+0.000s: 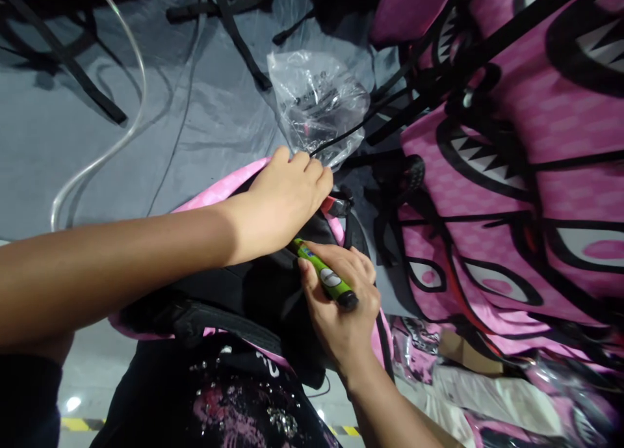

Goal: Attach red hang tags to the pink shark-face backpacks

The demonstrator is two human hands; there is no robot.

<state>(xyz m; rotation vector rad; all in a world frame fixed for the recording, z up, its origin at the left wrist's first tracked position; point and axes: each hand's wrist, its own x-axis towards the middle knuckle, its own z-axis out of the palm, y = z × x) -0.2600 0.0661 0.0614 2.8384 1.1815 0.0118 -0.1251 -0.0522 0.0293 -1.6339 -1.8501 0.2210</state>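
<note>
My left hand (285, 201) lies curled over the top edge of a pink and black backpack (214, 285) that rests in front of me, its fingers closed on the pink rim. My right hand (341, 305) grips a green marker pen (324, 276), its tip pointing up-left toward the black fabric of the backpack just under my left hand. My left forearm crosses the picture from the left.
A pile of pink backpacks with shark-mouth and eye prints (526, 149) fills the right side. A crumpled clear plastic bag (316, 103) lies on the grey sheet (97, 123) behind. Black straps (238, 38) and a clear tube (127, 129) run across the sheet.
</note>
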